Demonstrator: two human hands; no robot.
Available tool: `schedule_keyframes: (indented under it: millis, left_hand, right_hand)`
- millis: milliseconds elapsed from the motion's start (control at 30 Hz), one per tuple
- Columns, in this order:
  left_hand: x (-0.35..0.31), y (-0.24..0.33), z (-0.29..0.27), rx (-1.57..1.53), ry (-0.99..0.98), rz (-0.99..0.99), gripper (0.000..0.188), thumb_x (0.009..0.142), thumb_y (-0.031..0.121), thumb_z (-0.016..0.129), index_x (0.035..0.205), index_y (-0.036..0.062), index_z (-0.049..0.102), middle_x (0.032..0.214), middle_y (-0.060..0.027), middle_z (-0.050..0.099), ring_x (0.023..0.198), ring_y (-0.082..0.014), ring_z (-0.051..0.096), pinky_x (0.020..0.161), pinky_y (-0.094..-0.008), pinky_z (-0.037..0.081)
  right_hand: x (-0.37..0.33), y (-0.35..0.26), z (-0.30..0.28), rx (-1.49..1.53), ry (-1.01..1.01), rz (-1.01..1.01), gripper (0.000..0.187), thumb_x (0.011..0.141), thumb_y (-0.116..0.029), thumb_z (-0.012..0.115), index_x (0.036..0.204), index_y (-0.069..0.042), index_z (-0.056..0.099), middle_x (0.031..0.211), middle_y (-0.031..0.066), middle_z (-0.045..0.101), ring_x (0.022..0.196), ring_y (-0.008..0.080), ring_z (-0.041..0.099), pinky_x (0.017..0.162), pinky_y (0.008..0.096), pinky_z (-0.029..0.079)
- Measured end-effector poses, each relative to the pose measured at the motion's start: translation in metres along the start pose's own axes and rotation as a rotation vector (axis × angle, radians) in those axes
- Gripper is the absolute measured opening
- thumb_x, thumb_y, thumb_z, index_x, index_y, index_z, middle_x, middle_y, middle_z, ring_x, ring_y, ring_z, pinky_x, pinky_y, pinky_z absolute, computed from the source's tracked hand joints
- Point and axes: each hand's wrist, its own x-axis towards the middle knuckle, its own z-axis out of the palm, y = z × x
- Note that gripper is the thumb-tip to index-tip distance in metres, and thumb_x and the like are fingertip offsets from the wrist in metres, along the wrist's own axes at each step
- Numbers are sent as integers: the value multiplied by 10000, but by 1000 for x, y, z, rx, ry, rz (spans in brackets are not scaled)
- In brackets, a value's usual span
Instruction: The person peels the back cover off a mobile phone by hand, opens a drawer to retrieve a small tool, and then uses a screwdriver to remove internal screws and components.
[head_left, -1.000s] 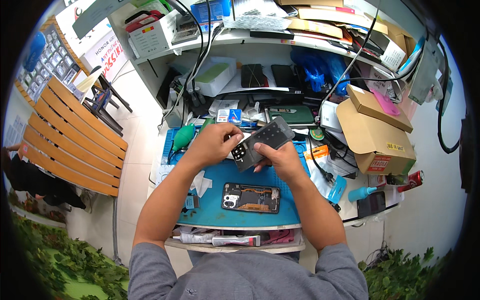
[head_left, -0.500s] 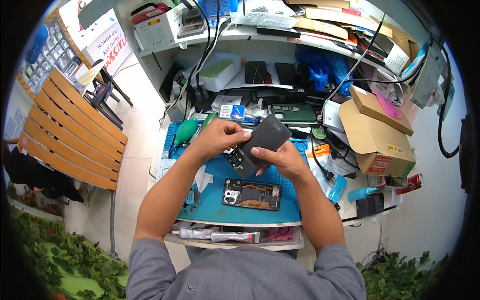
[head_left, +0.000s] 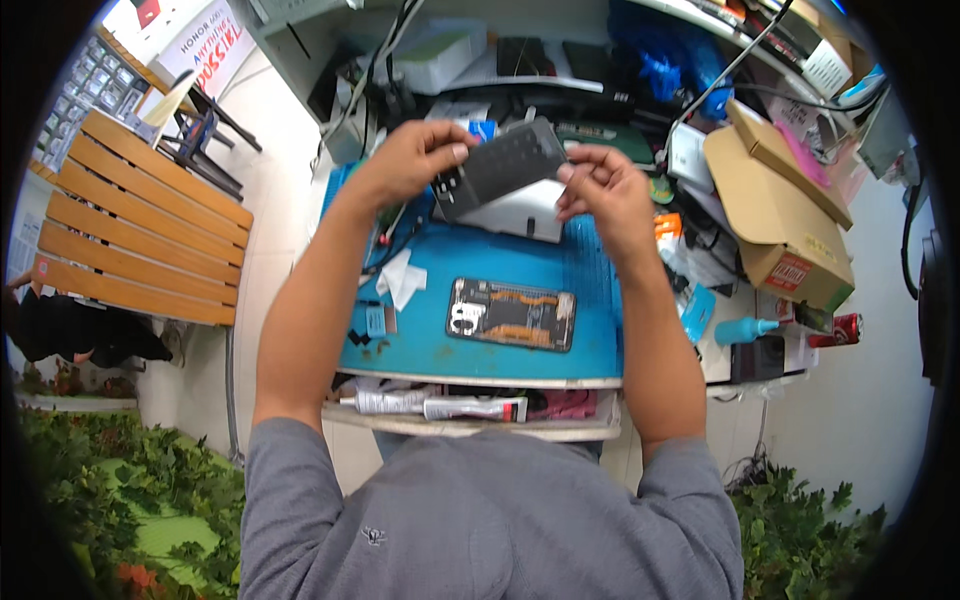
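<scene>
A dark phone back cover [head_left: 512, 168] is held tilted above the far part of the blue work mat [head_left: 420, 345]. My left hand [head_left: 415, 162] pinches its left end, close to the camera cut-outs. At the right edge, the fingertips of my right hand [head_left: 608, 195] are closed on the cover. Nearer to me on the mat lies an opened phone [head_left: 512, 315], its inside facing up with orange flex cables showing. Behind and partly under the cover sits a silver flat-topped object [head_left: 525, 212], whose kind I cannot make out.
White tissue [head_left: 402, 278] lies on the mat's left. An open cardboard box [head_left: 775, 220], a light-blue bottle [head_left: 745, 330] and a red can [head_left: 835, 330] stand right. Tubes [head_left: 475, 408] fill the drawer below the mat. Cables [head_left: 375, 75] hang at the back left.
Both hands have moved farther away with the back cover and turned it flatter. My right hand has shifted from the cover's near side to its right edge. The view has tilted.
</scene>
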Motion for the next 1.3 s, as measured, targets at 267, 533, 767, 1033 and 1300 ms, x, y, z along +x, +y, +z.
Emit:
schedule_keyframes:
  millis: [267,533,767,1033,1300]
  left_hand:
    - [5,-7,13,290,-38,-91,237,1071,197,671,1204,26,766,1018,-54,773,949,-125,679,886,-290,526]
    - [-6,5,21,443,192,-70,238,970,238,820,1113,48,829,1029,-90,817,917,-156,761,848,-310,585]
    - [-60,22,6,452,408,79,254,981,218,824,1142,21,816,1024,-70,813,916,-135,753,837,-276,578]
    - [-123,13,3,238,521,-26,242,993,188,821,1126,-14,808,973,-71,793,895,-121,733,819,-255,564]
    - [-142,-6,-5,118,701,48,236,965,204,855,1102,13,829,960,-69,811,862,-124,738,791,-252,566]
  right_hand:
    - [-13,-20,9,-393,-57,-44,178,1006,-172,773,1045,2,777,794,36,728,658,96,675,549,247,517]
    - [-55,-22,33,-1024,-748,-269,592,786,-353,925,1239,-17,743,1123,155,733,1083,336,700,922,421,581]
    - [-71,-27,53,-1277,-865,-214,580,734,-348,869,1144,32,717,1127,171,675,1127,347,647,964,458,573]
    - [-86,-25,63,-1352,-827,-248,537,742,-319,841,1107,46,691,1123,176,653,1103,340,631,953,445,549]
    - [-106,-11,63,-1330,-616,-329,716,756,-370,829,1301,60,653,1196,176,630,1115,348,591,1009,448,489]
